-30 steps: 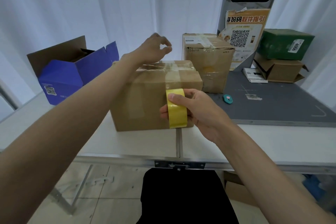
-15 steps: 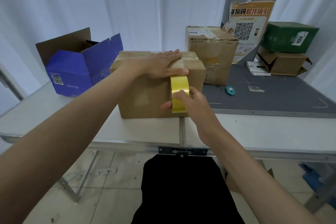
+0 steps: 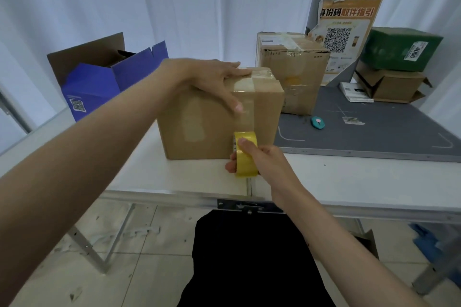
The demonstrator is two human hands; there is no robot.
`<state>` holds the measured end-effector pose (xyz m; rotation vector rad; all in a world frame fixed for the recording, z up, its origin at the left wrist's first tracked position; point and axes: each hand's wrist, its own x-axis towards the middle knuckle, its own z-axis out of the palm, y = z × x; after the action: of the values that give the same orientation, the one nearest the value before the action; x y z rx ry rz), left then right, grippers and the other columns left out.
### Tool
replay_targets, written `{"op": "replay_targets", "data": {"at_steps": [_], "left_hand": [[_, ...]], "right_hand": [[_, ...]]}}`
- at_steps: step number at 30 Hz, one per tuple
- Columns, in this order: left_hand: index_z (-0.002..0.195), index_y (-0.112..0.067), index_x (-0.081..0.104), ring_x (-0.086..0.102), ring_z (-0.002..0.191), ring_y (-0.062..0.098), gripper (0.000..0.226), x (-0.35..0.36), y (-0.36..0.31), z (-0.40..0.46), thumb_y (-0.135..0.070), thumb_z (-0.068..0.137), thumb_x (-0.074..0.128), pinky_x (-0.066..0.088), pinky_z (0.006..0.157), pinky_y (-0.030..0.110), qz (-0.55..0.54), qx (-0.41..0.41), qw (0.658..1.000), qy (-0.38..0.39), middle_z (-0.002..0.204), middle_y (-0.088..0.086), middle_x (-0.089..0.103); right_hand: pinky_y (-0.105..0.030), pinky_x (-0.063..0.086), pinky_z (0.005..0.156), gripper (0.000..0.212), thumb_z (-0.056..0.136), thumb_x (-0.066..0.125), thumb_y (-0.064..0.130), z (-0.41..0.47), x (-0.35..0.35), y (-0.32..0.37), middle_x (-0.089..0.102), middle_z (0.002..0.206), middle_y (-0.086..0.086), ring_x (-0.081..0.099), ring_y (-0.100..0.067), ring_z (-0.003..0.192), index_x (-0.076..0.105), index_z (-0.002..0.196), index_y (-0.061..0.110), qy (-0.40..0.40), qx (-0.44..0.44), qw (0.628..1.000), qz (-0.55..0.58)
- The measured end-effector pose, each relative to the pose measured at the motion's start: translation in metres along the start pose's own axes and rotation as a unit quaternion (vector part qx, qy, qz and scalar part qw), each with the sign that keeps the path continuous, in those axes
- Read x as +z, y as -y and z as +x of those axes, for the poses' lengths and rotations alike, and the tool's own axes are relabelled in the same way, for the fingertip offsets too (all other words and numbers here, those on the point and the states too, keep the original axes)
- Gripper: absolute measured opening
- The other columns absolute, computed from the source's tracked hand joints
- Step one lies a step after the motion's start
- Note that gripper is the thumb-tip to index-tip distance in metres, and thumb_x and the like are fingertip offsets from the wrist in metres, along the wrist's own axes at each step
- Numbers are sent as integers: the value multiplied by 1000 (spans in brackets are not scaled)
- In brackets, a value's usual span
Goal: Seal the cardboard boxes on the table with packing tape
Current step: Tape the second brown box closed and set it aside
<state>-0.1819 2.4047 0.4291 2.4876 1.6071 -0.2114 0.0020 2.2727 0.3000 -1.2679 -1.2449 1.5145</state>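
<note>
A brown cardboard box [image 3: 199,122] stands on the white table [image 3: 349,182] in front of me. My left hand [image 3: 212,80] lies flat on its top near edge, the thumb pressing a clear tape strip [image 3: 245,109] onto the front face. My right hand [image 3: 262,159] grips a yellow tape roll [image 3: 245,154] at the foot of the box, with the strip running up from it. A second taped brown box [image 3: 296,67] stands behind to the right.
An open blue box [image 3: 99,82] sits at the back left. A grey mat [image 3: 374,129] on the right carries a small teal cutter [image 3: 317,122], a booklet [image 3: 355,92], and a green box [image 3: 401,48] stacked on a brown one [image 3: 391,87]. A poster stand [image 3: 346,27] rises behind.
My left hand came down from the air onto the box top. My right hand drew the roll down the front face to the table, laying tape along it.
</note>
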Motion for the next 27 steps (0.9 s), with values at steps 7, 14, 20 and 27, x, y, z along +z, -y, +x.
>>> {"op": "replay_targets", "data": {"at_steps": [7,14,20,27], "left_hand": [[140,-73,13,38,141,23,129,-24,4,7,-73,35,87,36,113,42,-20,-48,996,68,151,-14,33],[132,-80,10,35,142,31,127,-24,15,12,-85,28,82,37,112,55,-45,-110,991,68,153,-10,30],[132,-75,24,56,117,22,116,-30,21,14,-84,33,83,47,98,43,-86,-99,990,48,134,-13,47],[132,-58,47,68,109,22,89,-47,35,-11,-74,51,79,55,97,48,-222,-93,970,28,127,-7,64]], "right_hand": [[-3,45,59,22,94,68,33,4,-8,9,79,86,-1,74,-5,81,70,101,12,48,-17,997,-59],[-18,45,70,16,93,68,33,5,-25,17,79,87,-1,73,-7,80,70,95,17,78,-43,990,-107],[-35,51,91,34,87,76,32,5,-37,25,78,85,-4,73,-16,87,59,112,16,52,-89,986,-134],[-50,56,86,42,80,85,17,-8,-60,72,75,99,-8,71,-28,89,59,112,12,11,-201,972,-120]]}}
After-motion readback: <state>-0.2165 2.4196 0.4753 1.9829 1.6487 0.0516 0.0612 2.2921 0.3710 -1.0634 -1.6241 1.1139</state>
